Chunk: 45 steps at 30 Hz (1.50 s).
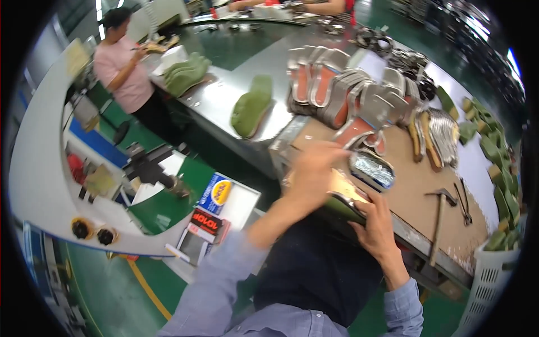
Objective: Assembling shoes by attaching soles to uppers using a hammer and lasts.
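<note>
In my right hand [375, 224] is a shoe piece [345, 188] with a tan, shiny face and a green side, held near the bench's front edge. Thumb and fingers grip its right end. Over its left part is my left hand [317, 171], smeared by motion, so its fingers cannot be made out. Just beyond both hands an oval metal tin [370, 169] with shiny contents stands on the brown board [412, 196]. Behind the tin lie several silver-edged shoe pieces [359, 115] with reddish-brown insoles.
A hammer [441, 222] and pincers [465, 202] lie on the right. More silver pieces [441, 137] stand beyond them. Green pieces [499, 163] overflow a white basket [488, 281]. Left are a green sole [252, 106], small boxes [208, 222] and a person in pink [126, 73].
</note>
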Each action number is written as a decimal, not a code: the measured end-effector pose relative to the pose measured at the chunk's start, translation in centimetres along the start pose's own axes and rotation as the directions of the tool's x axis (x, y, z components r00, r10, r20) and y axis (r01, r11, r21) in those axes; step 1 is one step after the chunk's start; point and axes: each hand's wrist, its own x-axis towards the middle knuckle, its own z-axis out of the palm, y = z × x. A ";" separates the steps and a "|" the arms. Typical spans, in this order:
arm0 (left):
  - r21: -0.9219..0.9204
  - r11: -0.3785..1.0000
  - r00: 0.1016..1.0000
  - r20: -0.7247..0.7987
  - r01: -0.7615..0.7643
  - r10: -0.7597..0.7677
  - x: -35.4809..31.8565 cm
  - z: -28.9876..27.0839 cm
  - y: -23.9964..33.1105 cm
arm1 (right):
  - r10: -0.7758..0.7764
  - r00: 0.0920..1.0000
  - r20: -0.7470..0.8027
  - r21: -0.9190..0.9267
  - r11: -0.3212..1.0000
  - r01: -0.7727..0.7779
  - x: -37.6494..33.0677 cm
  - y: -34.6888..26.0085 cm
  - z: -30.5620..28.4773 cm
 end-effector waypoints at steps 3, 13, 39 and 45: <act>0.291 0.941 0.742 0.666 -0.173 -0.069 5.9 10.5 2.0 | -0.029 1.000 0.006 0.018 0.999 0.029 0.1 -1.1 -0.1; 0.287 0.926 0.732 0.681 -0.245 -0.018 6.6 14.0 -1.5 | 0.042 0.997 -0.067 0.001 0.999 -0.042 -0.1 -1.1 0.3; 0.038 0.995 0.852 0.515 0.090 -0.096 0.4 2.9 4.4 | 0.518 0.771 -0.370 -0.651 0.448 -0.613 -12.3 9.2 -8.8; 0.179 0.968 0.754 0.608 0.173 -0.247 1.2 3.0 5.3 | 0.685 0.684 -0.252 -0.497 0.515 -0.699 -13.5 10.6 -11.2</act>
